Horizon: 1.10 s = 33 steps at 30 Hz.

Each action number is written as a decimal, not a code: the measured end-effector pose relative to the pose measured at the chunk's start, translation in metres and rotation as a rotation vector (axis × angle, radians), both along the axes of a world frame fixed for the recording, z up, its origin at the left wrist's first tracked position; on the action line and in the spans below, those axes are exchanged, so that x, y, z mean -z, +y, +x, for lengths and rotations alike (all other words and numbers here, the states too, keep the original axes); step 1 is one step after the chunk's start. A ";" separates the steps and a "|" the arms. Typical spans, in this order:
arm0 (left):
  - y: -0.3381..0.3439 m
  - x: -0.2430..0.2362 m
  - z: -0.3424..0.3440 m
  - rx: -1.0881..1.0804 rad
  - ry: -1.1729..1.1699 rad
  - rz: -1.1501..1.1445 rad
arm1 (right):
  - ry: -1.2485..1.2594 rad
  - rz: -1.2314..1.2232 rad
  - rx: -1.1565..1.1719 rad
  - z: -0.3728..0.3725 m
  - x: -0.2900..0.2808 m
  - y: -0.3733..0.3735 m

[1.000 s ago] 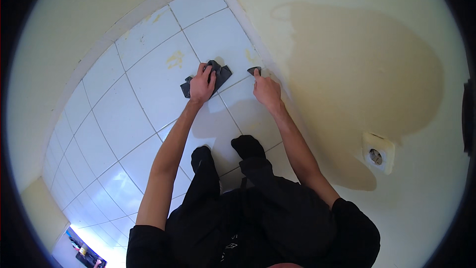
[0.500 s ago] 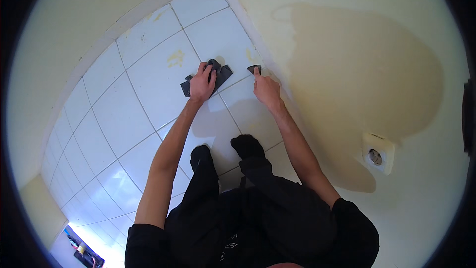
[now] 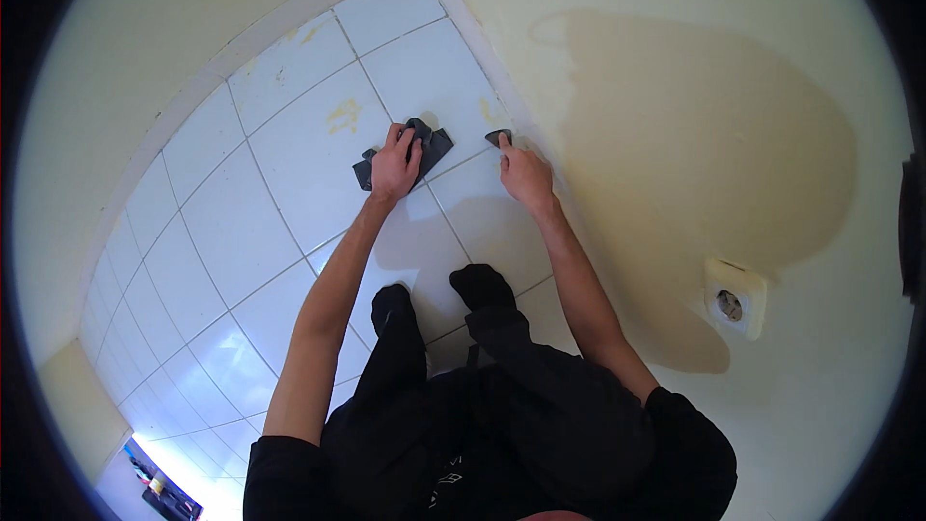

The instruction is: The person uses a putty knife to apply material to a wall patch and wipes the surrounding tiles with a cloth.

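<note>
Head view: the left hand [image 3: 394,166] clutches crumpled dark-grey cloth [image 3: 437,147] on glossy white tiles [image 3: 236,203]; the right hand [image 3: 527,177] grips a small dark triangular tool [image 3: 496,138]. Scraping, I'd say; next calls for steady pressure at the yellowish smear [image 3: 490,114] just beyond it.

Left arm [image 3: 338,275]: I see it bare below the short sleeve, reaching forward with a slight elbow bend.
Left hand [image 3: 394,169]: back toward my camera, fingers curled inward in a grasp.
Right arm [image 3: 579,275]: also bare and stretched forward, angled inward from the elbow.
Right hand [image 3: 528,178]: I have the index finger [image 3: 505,144] extended forward, pressing down; I can't make out the folded fingers clearly.
Hand spacing: well apart, roughly level.
Feet [image 3: 482,285]: below the hands, the right slightly ahead of the left.
</note>
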<state>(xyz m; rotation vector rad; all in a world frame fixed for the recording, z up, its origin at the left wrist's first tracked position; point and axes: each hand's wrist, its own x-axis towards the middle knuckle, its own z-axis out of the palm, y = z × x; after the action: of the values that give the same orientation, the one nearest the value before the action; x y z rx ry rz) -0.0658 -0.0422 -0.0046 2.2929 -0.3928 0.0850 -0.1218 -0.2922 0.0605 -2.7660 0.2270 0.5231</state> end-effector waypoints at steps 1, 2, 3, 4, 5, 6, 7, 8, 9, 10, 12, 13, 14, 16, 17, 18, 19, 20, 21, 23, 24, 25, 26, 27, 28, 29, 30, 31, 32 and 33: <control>-0.001 0.000 0.000 0.005 0.006 0.007 | -0.008 -0.006 0.015 0.000 0.001 -0.002; -0.002 -0.001 -0.001 0.007 0.008 0.005 | -0.006 -0.007 0.017 -0.001 0.003 -0.004; -0.001 -0.001 0.000 0.015 0.041 0.017 | -0.004 -0.002 0.007 0.000 0.003 -0.003; -0.001 -0.001 0.001 0.024 0.074 0.028 | -0.002 0.003 -0.002 0.001 0.003 -0.003; 0.000 -0.001 0.001 0.024 0.073 0.027 | -0.003 0.002 -0.001 -0.001 0.004 -0.002; 0.000 -0.001 0.000 0.013 0.041 0.011 | 0.017 -0.011 0.011 -0.004 -0.001 0.002; 0.001 -0.002 -0.001 0.002 0.008 -0.005 | 0.037 -0.024 0.022 -0.005 -0.004 0.005; 0.001 -0.002 0.000 0.000 0.008 -0.006 | 0.036 -0.024 0.020 -0.003 -0.001 0.005; 0.000 -0.003 0.000 0.005 0.020 0.002 | 0.000 -0.011 0.035 -0.001 0.004 0.005; -0.001 -0.003 0.000 0.010 0.033 0.010 | -0.036 0.002 0.051 -0.001 0.008 0.004; -0.002 -0.003 0.000 0.013 0.032 0.009 | -0.043 0.022 0.042 -0.003 0.011 -0.003; -0.001 -0.002 0.000 0.014 0.029 0.009 | -0.053 0.043 0.031 -0.003 0.011 -0.005; 0.000 -0.002 0.000 0.013 0.028 0.012 | -0.054 0.046 0.031 -0.005 0.011 -0.004; -0.001 -0.001 -0.001 0.023 0.024 -0.008 | -0.024 0.019 0.038 -0.010 0.008 -0.003; 0.000 -0.001 0.000 0.019 0.023 -0.008 | -0.025 0.019 0.034 -0.008 0.008 -0.002; 0.000 -0.002 0.000 0.021 0.039 0.001 | -0.012 0.017 0.053 -0.007 0.007 0.000; -0.001 -0.002 0.000 0.022 0.055 0.010 | 0.000 0.014 0.070 -0.006 0.006 0.002; -0.001 -0.002 0.000 0.016 0.058 0.010 | 0.004 0.013 0.065 -0.005 0.006 0.001; -0.001 -0.001 0.000 0.017 0.048 0.009 | -0.008 0.017 0.061 -0.004 0.007 0.000; 0.001 0.001 -0.002 0.007 0.041 0.009 | -0.017 0.020 0.047 -0.006 0.009 -0.003; 0.001 0.000 -0.001 0.011 0.042 0.004 | -0.015 0.019 0.044 -0.009 0.010 -0.004; 0.002 -0.001 -0.001 0.013 0.043 0.000 | -0.012 0.018 0.039 -0.010 0.012 -0.005; 0.003 -0.002 0.000 -0.002 0.043 0.000 | -0.012 0.019 0.024 -0.010 0.014 -0.005; 0.002 -0.001 0.000 0.004 0.008 -0.008 | -0.031 0.022 0.035 -0.011 0.017 -0.007; 0.001 -0.001 -0.001 0.008 -0.028 -0.015 | -0.050 0.026 0.045 -0.012 0.020 -0.008; 0.001 -0.002 -0.001 -0.009 -0.025 -0.018 | -0.047 0.024 0.028 -0.011 0.023 -0.010; 0.001 -0.002 0.000 0.008 0.027 -0.009 | -0.090 0.025 0.038 -0.010 0.024 -0.011; 0.001 -0.004 0.000 0.025 0.078 -0.001 | -0.133 0.027 0.048 -0.008 0.025 -0.013; 0.000 -0.004 -0.001 0.010 0.080 -0.007 | -0.131 0.024 0.032 -0.010 0.025 -0.015; 0.002 -0.004 -0.002 0.009 0.041 -0.012 | -0.122 0.024 0.037 -0.014 0.024 -0.013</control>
<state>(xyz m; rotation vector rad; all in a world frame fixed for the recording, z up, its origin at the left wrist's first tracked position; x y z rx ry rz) -0.0676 -0.0404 -0.0010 2.2774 -0.3807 0.0350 -0.1358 -0.3052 0.0368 -2.7531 0.2410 0.3444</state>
